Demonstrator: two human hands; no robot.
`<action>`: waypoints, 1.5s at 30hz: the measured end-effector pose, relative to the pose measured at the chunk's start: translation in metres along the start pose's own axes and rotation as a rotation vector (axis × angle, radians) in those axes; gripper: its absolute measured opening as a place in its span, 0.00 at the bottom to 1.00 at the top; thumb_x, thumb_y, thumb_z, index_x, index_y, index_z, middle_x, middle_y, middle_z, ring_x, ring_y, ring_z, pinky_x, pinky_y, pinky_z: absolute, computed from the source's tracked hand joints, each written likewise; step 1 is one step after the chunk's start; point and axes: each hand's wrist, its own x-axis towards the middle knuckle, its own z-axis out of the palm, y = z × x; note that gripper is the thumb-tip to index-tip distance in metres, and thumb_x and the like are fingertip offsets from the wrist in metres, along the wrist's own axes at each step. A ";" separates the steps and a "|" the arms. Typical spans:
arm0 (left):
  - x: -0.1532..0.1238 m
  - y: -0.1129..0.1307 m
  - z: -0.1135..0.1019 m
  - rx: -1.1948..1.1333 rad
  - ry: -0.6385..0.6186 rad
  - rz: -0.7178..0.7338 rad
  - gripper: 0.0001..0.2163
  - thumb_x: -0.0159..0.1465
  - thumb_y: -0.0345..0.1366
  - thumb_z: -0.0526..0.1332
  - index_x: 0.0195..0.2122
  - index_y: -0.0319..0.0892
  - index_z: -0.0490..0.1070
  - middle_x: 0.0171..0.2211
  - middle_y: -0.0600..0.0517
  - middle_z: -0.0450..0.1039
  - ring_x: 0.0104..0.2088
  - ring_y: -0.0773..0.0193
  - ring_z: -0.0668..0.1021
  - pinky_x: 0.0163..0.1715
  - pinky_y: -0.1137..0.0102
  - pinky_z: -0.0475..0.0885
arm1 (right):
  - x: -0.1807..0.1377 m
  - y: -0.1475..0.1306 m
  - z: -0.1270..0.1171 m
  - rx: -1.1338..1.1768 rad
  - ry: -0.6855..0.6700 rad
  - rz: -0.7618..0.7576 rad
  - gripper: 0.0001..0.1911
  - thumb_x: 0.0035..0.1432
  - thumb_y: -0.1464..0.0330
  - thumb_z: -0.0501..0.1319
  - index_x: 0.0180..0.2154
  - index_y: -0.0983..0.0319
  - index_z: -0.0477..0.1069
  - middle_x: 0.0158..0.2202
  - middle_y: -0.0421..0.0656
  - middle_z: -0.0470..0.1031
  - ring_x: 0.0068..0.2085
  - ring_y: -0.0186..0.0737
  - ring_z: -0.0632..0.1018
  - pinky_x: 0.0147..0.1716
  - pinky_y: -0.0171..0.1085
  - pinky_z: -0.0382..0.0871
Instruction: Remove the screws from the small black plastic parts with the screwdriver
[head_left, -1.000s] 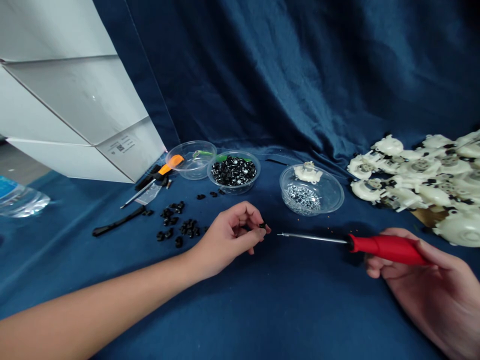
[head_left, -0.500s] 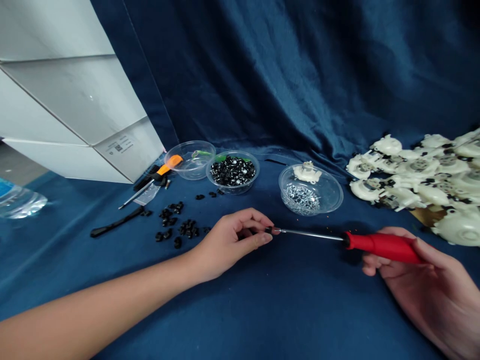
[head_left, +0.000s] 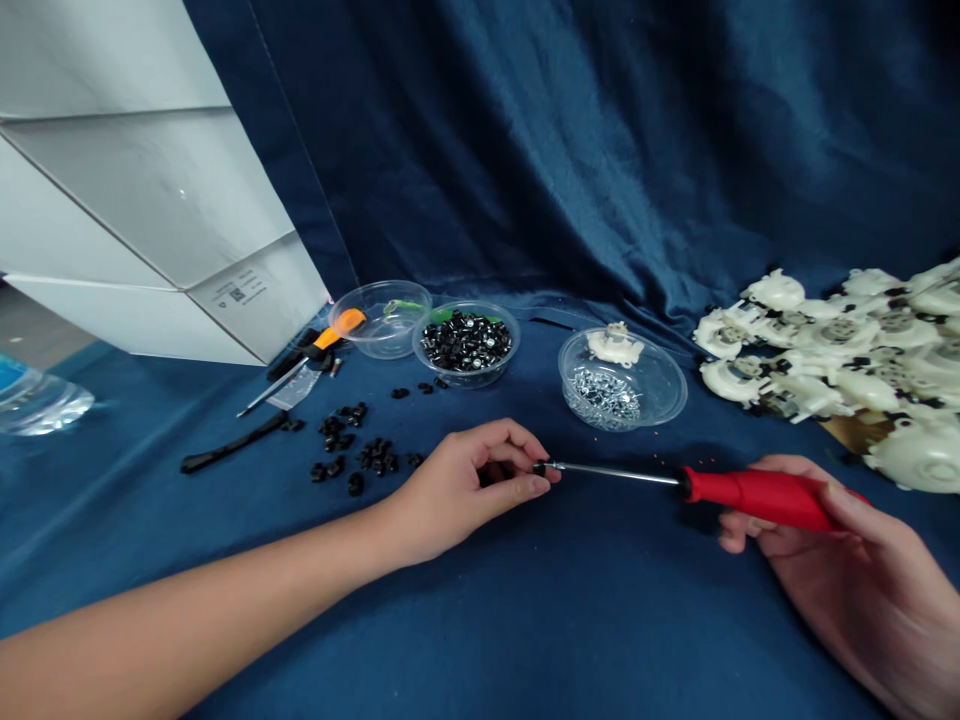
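Between its thumb and fingers, my left hand (head_left: 480,480) pinches a small black plastic part (head_left: 539,467), mostly hidden by the fingertips. My right hand (head_left: 847,540) is wrapped round the red handle of a screwdriver (head_left: 765,497). The metal shaft points left, and its tip meets the black part at my left fingertips; a small shiny bit, perhaps a screw, shows at that end. Just beyond the hands stands a clear bowl (head_left: 664,395) of silver screws (head_left: 604,397) with a cream plastic piece (head_left: 615,345) inside. Loose black parts (head_left: 376,456) lie left of my left hand.
Another clear bowl holds black parts (head_left: 466,342), beside a second clear bowl (head_left: 360,335). An orange-handled screwdriver (head_left: 326,338) and a black strip (head_left: 236,444) lie at left. White boxes (head_left: 150,210), a bottle (head_left: 45,400) and piled cream housings (head_left: 832,340) stand around the edges.
The screwdriver and my right hand have shifted slightly left, the tip still at the black part. My left hand stays nearly in place.
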 end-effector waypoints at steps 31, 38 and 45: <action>0.001 -0.001 0.000 0.031 0.094 -0.007 0.11 0.67 0.43 0.76 0.44 0.42 0.84 0.36 0.51 0.82 0.34 0.64 0.79 0.34 0.69 0.72 | 0.005 0.007 -0.012 -0.009 0.029 0.032 0.16 0.63 0.51 0.65 0.39 0.54 0.85 0.30 0.49 0.86 0.32 0.57 0.86 0.36 0.50 0.85; 0.003 -0.003 -0.001 -0.028 0.127 0.003 0.10 0.66 0.40 0.77 0.42 0.41 0.83 0.33 0.53 0.80 0.31 0.66 0.77 0.32 0.70 0.70 | 0.002 0.010 -0.016 -0.098 0.006 0.003 0.24 0.63 0.43 0.63 0.35 0.55 0.85 0.30 0.50 0.85 0.35 0.61 0.86 0.41 0.54 0.84; 0.002 -0.002 -0.001 0.003 0.131 -0.007 0.10 0.65 0.42 0.78 0.41 0.42 0.83 0.33 0.53 0.80 0.31 0.66 0.77 0.32 0.70 0.70 | 0.004 0.006 -0.015 -0.077 0.066 -0.003 0.17 0.50 0.49 0.73 0.33 0.54 0.83 0.28 0.47 0.84 0.31 0.55 0.84 0.31 0.46 0.82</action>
